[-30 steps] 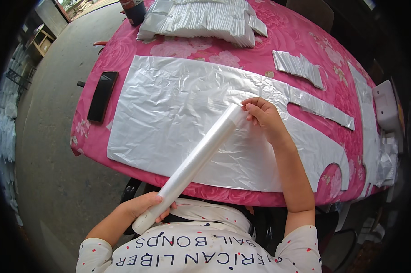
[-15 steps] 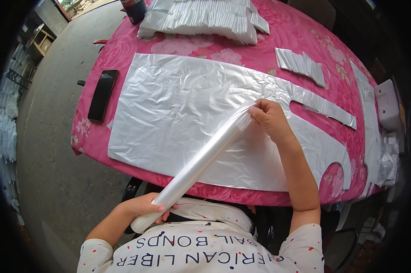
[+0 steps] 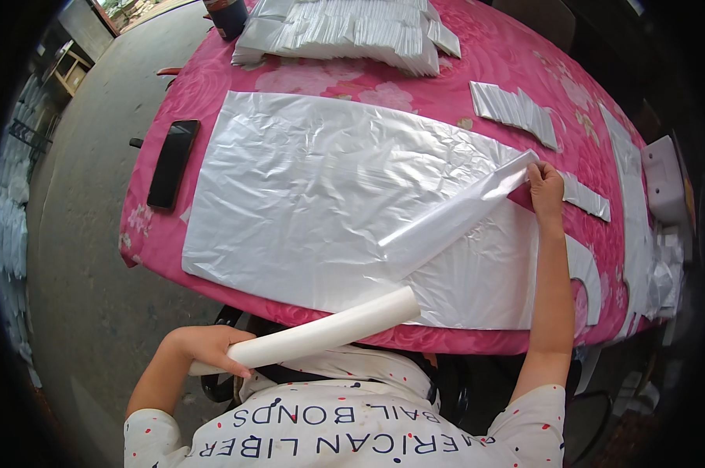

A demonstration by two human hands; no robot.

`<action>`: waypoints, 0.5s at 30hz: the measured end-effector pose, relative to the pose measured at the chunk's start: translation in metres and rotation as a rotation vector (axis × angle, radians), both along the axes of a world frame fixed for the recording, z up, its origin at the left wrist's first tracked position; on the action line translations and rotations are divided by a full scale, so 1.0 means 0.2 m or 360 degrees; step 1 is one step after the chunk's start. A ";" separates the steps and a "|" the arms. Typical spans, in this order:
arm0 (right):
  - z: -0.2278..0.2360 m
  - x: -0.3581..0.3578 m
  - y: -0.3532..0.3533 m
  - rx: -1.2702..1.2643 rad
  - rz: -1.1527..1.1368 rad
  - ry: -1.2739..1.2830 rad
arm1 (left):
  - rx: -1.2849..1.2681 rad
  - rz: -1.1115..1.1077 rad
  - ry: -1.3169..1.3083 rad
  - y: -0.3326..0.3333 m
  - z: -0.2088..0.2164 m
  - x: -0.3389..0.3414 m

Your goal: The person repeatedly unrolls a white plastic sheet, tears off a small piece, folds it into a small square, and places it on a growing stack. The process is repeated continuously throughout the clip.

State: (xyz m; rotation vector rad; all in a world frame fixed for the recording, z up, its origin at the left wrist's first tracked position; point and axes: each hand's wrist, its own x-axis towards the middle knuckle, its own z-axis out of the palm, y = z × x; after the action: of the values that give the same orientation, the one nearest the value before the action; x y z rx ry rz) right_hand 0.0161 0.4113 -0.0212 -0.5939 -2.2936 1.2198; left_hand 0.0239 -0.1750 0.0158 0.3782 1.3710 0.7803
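My left hand [image 3: 216,349] is closed around the lower end of a smooth white tube [image 3: 333,331], which slants up to the right over the table's front edge. In my right hand [image 3: 546,187] is the end of a long, loosely rolled plastic bag [image 3: 461,218], pinched between thumb and fingers. This bag trails down to the left, apart from the tube's upper end. Beneath it lies a wide stack of flat, whitish plastic bags [image 3: 290,179], wrinkled on top, with handle strips [image 3: 586,196] reaching right.
A pink flowered tablecloth [image 3: 282,313] covers the table. A black phone [image 3: 174,165] lies at the left. Folded white bags [image 3: 344,39] and a dark jar [image 3: 227,17] stand at the back; a smaller folded bundle [image 3: 512,113] lies right. A white plastic box [image 3: 664,183] is at the right edge.
The plastic, earlier around the tube, has come off it. My right hand has moved right with the bag, and the tube, now bare, has tipped lower in my left hand.
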 end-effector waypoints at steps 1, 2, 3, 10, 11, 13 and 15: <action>0.02 -0.01 -0.07 -0.0018 0.0037 0.0025 | -0.0003 -0.0191 0.0189 0.08 0.05 -0.05; 0.02 -0.03 -0.13 -0.0043 0.0077 0.0051 | -0.0010 -0.0379 0.0379 0.15 0.10 -0.10; 0.01 -0.05 -0.16 -0.0059 0.0138 0.0072 | 0.0088 -0.0322 0.0505 0.21 0.13 -0.12; 0.07 -0.20 -0.51 -0.0338 0.0416 -0.0097 | 0.0399 -0.0683 0.1900 0.72 0.18 -0.26; 0.08 -0.21 -0.52 -0.0344 0.0440 -0.0120 | 0.0421 -0.0735 0.2071 0.77 0.15 -0.27; 0.07 -0.23 -0.54 -0.0317 0.0454 -0.0161 | 0.0901 -0.0516 0.2379 0.84 0.11 -0.24; 0.06 -0.25 -0.54 -0.0301 0.0476 -0.0180 | 0.1382 -0.0417 0.2597 0.85 0.01 -0.19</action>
State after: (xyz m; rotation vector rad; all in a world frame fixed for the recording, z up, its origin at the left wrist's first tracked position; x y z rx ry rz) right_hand -0.0332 0.3029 -0.0082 -0.4012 -2.4427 1.5938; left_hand -0.0149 -0.0041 0.0187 2.1738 2.2600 0.7767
